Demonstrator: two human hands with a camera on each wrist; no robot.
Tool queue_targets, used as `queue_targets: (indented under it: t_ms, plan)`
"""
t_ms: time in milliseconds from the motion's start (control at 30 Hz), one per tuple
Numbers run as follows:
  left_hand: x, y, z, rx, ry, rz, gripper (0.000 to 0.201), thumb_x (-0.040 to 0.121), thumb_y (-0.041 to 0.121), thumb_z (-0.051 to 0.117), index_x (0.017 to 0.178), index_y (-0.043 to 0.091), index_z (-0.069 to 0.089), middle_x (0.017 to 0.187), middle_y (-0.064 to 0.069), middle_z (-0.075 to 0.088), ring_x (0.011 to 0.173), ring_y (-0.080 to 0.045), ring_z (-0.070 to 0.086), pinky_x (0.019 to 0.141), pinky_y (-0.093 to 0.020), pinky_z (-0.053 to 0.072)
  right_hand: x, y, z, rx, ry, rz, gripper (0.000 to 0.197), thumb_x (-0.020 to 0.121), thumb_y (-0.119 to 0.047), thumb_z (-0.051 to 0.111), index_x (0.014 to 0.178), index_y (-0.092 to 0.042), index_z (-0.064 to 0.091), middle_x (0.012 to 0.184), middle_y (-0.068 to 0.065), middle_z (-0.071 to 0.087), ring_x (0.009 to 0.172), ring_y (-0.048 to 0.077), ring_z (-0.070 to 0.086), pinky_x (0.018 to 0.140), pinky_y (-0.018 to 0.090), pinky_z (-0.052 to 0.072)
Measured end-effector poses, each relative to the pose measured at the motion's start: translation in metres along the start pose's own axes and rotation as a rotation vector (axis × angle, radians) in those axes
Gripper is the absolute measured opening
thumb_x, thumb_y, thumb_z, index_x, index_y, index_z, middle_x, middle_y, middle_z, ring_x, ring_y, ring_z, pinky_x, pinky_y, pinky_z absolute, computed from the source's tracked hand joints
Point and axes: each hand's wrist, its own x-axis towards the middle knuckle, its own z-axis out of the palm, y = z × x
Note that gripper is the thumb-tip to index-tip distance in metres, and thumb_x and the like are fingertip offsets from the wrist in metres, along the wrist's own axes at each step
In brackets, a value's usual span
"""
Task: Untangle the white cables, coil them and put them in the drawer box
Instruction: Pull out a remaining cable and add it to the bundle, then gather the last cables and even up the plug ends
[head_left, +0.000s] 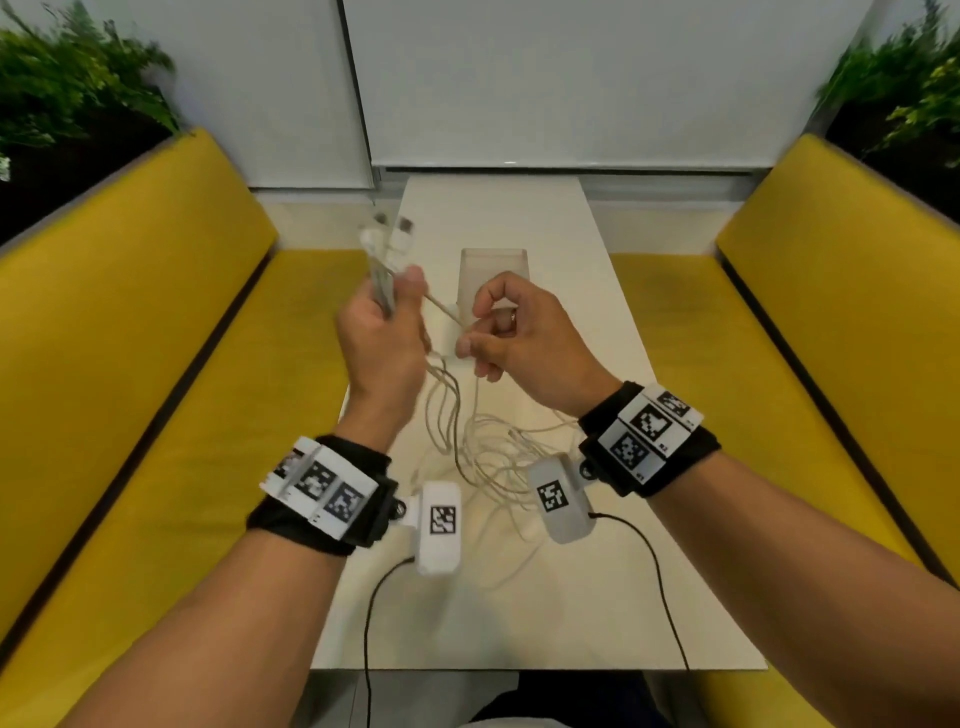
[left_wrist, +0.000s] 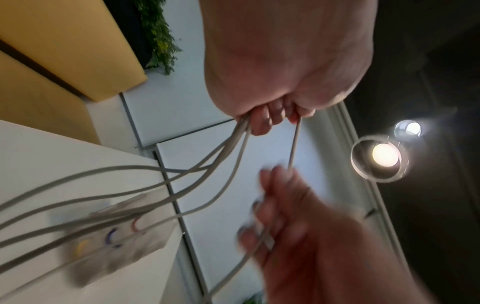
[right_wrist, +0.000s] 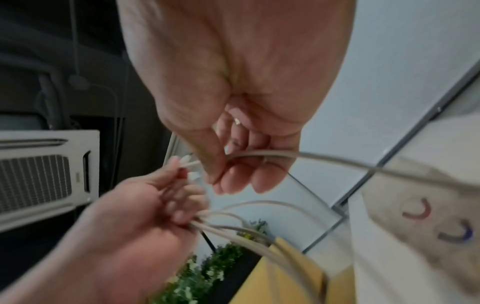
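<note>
My left hand (head_left: 400, 293) is raised above the table and grips a bundle of white cable ends (head_left: 382, 249), their plugs pointing up. One strand (head_left: 447, 312) runs from that fist to my right hand (head_left: 475, 338), which pinches it between thumb and fingers. The rest of the white cables (head_left: 488, 457) hang down into a loose tangle on the table between my wrists. The translucent drawer box (head_left: 493, 270) stands just behind my hands. In the left wrist view, several cables (left_wrist: 207, 164) leave my fist (left_wrist: 270, 117). The right wrist view shows the pinched strand (right_wrist: 285, 154) and the box's coloured handles (right_wrist: 428, 216).
The narrow white table (head_left: 519, 218) runs away from me to a white wall. Yellow benches (head_left: 156, 364) (head_left: 805, 364) flank it on both sides, with green plants behind them. Black wires (head_left: 374, 597) from the wrist cameras trail over the near table edge.
</note>
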Motion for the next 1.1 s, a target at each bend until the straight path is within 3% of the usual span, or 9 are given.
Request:
queue_targets:
  t_ms: [133, 267, 400, 567, 800, 900, 967, 1033, 1100]
  plan:
    - [0.027, 0.04, -0.018, -0.221, 0.115, 0.062, 0.031, 0.106, 0.03, 0.051, 0.077, 0.019, 0.048, 0.052, 0.009, 0.037, 0.047, -0.01, 0.028, 0.044, -0.028, 0.027, -0.006, 0.041, -0.031, -0.301, 0.0, 0.033, 0.02, 0.089, 0.002, 0.063, 0.087, -0.017, 0.069, 0.079, 0.011, 0.071, 0.067, 0.019, 0.063, 0.069, 0.036, 0.056]
    - [0.037, 0.049, -0.029, -0.297, 0.182, 0.109, 0.033, 0.107, 0.032, 0.046, 0.077, 0.018, 0.046, 0.055, 0.004, 0.031, 0.048, -0.013, 0.026, 0.045, -0.03, 0.027, -0.013, 0.1, -0.066, -0.673, -0.012, 0.234, 0.016, 0.093, -0.027, 0.065, 0.086, -0.015, 0.073, 0.087, 0.005, 0.073, 0.084, 0.027, 0.067, 0.077, 0.038, 0.054]
    - [0.035, 0.053, -0.027, -0.35, 0.223, 0.115, 0.034, 0.108, 0.035, 0.044, 0.078, 0.018, 0.045, 0.056, -0.001, 0.032, 0.049, -0.016, 0.026, 0.047, -0.033, 0.027, -0.032, 0.149, -0.083, -0.936, -0.123, 0.399, 0.015, 0.094, -0.028, 0.063, 0.083, -0.027, 0.073, 0.1, 0.0, 0.066, 0.094, 0.024, 0.064, 0.088, 0.042, 0.053]
    - [0.039, 0.067, -0.03, -0.428, 0.177, 0.172, 0.035, 0.109, 0.033, 0.04, 0.078, 0.016, 0.045, 0.054, 0.002, 0.035, 0.047, -0.015, 0.027, 0.045, -0.032, 0.026, -0.06, 0.195, -0.101, -0.879, -0.073, 0.574, 0.013, 0.095, -0.028, 0.062, 0.085, -0.024, 0.069, 0.085, 0.0, 0.067, 0.087, 0.023, 0.066, 0.076, 0.032, 0.051]
    - [0.042, 0.071, -0.025, -0.556, 0.147, 0.144, 0.039, 0.109, 0.032, 0.039, 0.075, 0.015, 0.046, 0.056, 0.002, 0.029, 0.048, -0.014, 0.021, 0.044, -0.027, 0.025, -0.072, 0.203, -0.119, -0.735, 0.135, 0.726, 0.04, 0.103, -0.036, 0.045, 0.099, -0.006, 0.071, 0.097, 0.014, 0.068, 0.094, 0.034, 0.065, 0.077, 0.036, 0.049]
    - [0.05, 0.079, -0.029, -0.614, 0.137, 0.153, 0.039, 0.11, 0.026, 0.038, 0.074, 0.016, 0.045, 0.053, 0.005, 0.029, 0.044, -0.01, 0.023, 0.041, -0.025, 0.025, -0.073, 0.2, -0.126, -0.68, 0.153, 0.751, 0.049, 0.105, -0.044, 0.038, 0.073, -0.012, 0.056, 0.09, 0.016, 0.063, 0.078, 0.029, 0.057, 0.058, 0.03, 0.034]
    - [0.05, 0.08, -0.03, -0.62, 0.131, 0.158, 0.039, 0.11, 0.026, 0.037, 0.073, 0.017, 0.045, 0.053, 0.006, 0.028, 0.044, -0.01, 0.022, 0.041, -0.025, 0.025, -0.072, 0.195, -0.125, -0.581, 0.208, 0.761, 0.057, 0.102, -0.054, 0.036, 0.068, -0.012, 0.055, 0.084, 0.016, 0.062, 0.069, 0.027, 0.055, 0.056, 0.029, 0.037]
    - [0.046, 0.078, -0.027, -0.576, 0.128, 0.163, 0.04, 0.11, 0.03, 0.037, 0.073, 0.017, 0.045, 0.054, 0.005, 0.028, 0.046, -0.011, 0.021, 0.042, -0.026, 0.025, -0.065, 0.187, -0.122, -0.489, 0.222, 0.699, 0.067, 0.102, -0.057, 0.035, 0.087, -0.002, 0.07, 0.097, 0.021, 0.071, 0.084, 0.035, 0.065, 0.068, 0.037, 0.049]
    - [0.04, 0.072, -0.023, -0.519, 0.126, 0.154, 0.04, 0.109, 0.034, 0.038, 0.074, 0.017, 0.045, 0.055, 0.004, 0.03, 0.048, -0.013, 0.022, 0.044, -0.028, 0.025, -0.053, 0.169, -0.116, -0.375, 0.199, 0.61, 0.064, 0.103, -0.054, 0.035, 0.102, -0.002, 0.073, 0.113, 0.02, 0.072, 0.101, 0.039, 0.066, 0.073, 0.04, 0.051]
